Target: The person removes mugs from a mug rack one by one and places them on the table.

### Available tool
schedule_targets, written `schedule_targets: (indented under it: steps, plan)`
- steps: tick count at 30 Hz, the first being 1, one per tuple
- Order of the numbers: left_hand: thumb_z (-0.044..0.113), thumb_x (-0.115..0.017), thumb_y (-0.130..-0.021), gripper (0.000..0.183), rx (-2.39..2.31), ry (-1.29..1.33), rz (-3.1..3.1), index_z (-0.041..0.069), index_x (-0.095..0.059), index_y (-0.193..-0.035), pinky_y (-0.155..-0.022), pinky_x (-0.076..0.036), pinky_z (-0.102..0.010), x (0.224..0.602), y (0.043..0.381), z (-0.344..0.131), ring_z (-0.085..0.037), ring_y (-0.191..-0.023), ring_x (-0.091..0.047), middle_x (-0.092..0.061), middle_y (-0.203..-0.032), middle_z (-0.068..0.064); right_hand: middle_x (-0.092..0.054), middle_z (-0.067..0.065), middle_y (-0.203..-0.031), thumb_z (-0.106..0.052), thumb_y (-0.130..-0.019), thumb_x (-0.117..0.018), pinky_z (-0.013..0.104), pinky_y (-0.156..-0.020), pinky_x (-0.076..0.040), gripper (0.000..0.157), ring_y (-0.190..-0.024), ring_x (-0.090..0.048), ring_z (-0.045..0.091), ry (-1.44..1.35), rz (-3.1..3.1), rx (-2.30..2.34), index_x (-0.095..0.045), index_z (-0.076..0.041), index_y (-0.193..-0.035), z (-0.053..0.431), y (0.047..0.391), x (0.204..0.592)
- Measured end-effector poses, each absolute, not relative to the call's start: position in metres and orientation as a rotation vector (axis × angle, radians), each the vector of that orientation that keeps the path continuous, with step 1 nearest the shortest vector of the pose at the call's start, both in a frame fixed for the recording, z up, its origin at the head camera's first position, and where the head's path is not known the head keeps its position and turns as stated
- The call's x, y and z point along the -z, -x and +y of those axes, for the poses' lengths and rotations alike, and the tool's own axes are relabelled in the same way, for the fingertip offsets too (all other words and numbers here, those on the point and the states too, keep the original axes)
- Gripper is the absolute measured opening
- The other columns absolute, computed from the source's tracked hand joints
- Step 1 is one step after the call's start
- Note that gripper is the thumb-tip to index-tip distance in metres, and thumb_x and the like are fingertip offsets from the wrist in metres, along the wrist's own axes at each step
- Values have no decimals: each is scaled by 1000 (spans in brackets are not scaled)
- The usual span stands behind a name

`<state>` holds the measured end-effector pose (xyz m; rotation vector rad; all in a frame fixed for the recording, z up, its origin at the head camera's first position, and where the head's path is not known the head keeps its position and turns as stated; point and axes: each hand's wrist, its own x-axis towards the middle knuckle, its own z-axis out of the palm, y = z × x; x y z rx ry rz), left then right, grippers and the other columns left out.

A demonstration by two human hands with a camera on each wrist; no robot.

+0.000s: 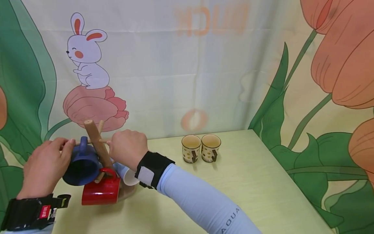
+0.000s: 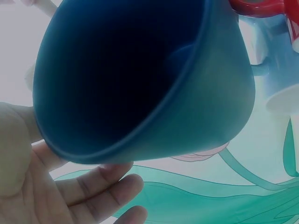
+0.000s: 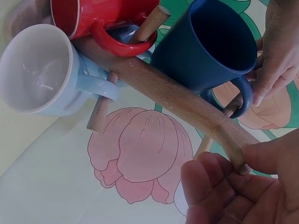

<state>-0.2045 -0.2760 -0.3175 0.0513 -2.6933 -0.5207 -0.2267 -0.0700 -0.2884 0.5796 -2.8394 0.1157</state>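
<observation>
A wooden mug tree (image 1: 96, 143) leans to one side on the table, with mugs hung on its pegs. My right hand (image 1: 128, 148) pinches one upper peg (image 3: 231, 151) between thumb and fingers. On the opposite peg hangs a dark blue mug (image 1: 83, 162), its mouth tipped downward. My left hand (image 1: 48, 165) holds this mug by its handle side, while the other fingers (image 2: 100, 182) spread loosely beside the rim. Lower on the tree hang a red mug (image 1: 100, 193) and a light blue mug (image 3: 42, 70) with a white inside.
Two small patterned cups, a left one (image 1: 191, 149) and a right one (image 1: 211, 149), stand upright near the back edge of the pale table (image 1: 233, 175). Behind the table hangs a printed cloth (image 1: 157, 71) with a rabbit and tulips.
</observation>
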Motion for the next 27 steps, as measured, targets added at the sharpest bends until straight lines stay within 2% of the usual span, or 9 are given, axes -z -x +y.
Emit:
schedule_targets:
  steps: [10, 15, 18, 21, 27]
  plan:
    - [41, -39, -106, 57, 560, -54, -2684, -11, -54, -125, -75, -44, -69, 319, 202, -280, -54, -102, -49, -51, -116, -38, -47, -6, -50, -46, -102, -49, 20, -39, -31, 44, -44, -44, 8, -631, -2807, -120, -59, -24, -66, -68, 227, 292]
    - [44, -38, -106, 62, 605, -77, -2650, -13, -52, -128, -80, -41, -71, 330, 197, -285, -55, -106, -47, -49, -119, -39, -49, -7, -52, -46, -103, -47, 19, -38, -33, 37, -45, -46, 7, -639, -2791, -131, -62, -24, -77, -68, 226, 297]
    - [39, -36, -108, 58, 629, -94, -2612, -13, -49, -131, -80, -40, -70, 339, 194, -288, -55, -106, -46, -48, -118, -39, -49, -8, -55, -45, -102, -50, 19, -38, -34, 29, -46, -46, 7, -644, -2778, -127, -67, -24, -89, -65, 227, 302]
    - [28, -35, -108, 50, 641, -113, -2553, -14, -45, -135, -84, -39, -70, 345, 191, -291, -55, -108, -46, -48, -119, -39, -49, -8, -56, -45, -100, -54, 20, -38, -36, 28, -47, -47, 7, -619, -2788, -122, -69, -23, -94, -58, 229, 309]
    - [10, -36, -106, 40, 629, -139, -2469, -13, -43, -137, -88, -37, -69, 358, 189, -293, -55, -110, -46, -49, -120, -38, -54, -7, -62, -50, -99, -54, 26, -41, -38, 33, -54, -53, 9, -507, -2812, -140, -70, -22, -90, -32, 237, 328]
